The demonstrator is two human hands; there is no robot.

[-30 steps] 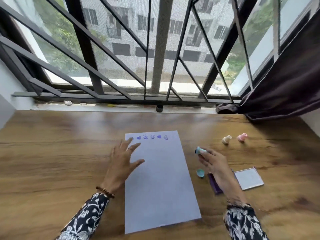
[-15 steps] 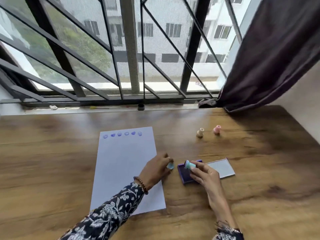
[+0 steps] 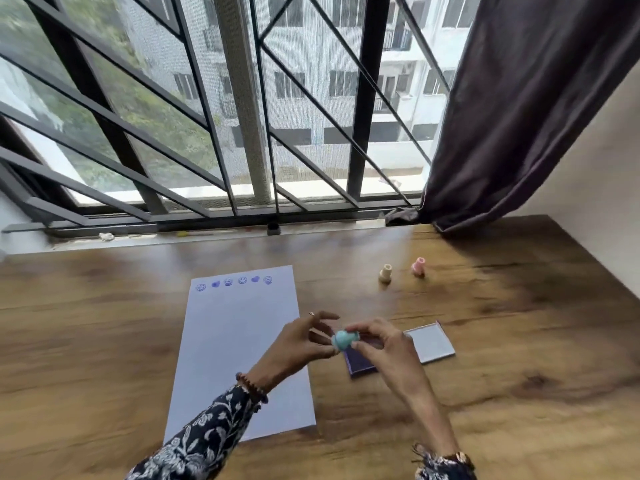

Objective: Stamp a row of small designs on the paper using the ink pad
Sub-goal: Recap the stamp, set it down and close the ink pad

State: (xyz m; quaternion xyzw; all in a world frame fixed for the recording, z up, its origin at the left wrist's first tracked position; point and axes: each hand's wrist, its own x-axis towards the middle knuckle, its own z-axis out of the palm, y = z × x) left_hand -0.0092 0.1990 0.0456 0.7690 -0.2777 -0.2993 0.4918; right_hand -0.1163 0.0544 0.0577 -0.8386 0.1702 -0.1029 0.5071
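A white sheet of paper (image 3: 239,355) lies on the wooden table, with a row of several purple stamped designs (image 3: 235,282) along its far edge. Both hands meet above the paper's right edge. My right hand (image 3: 381,348) pinches a small teal stamp (image 3: 344,339), and my left hand (image 3: 301,344) holds its teal cap end against it. The purple ink pad (image 3: 360,363) lies open just under my right hand, partly hidden. Its lid (image 3: 431,342) rests flat to the right.
A cream stamp (image 3: 385,273) and a pink stamp (image 3: 418,266) stand on the table (image 3: 104,341) behind the ink pad. A window with dark bars runs along the far edge. A dark curtain (image 3: 512,116) hangs at the right.
My left hand left the paper, picked up the teal cap beside the ink pad and brought it to the stamp. My right hand carried the stamp toward it. The camera view shifted right.
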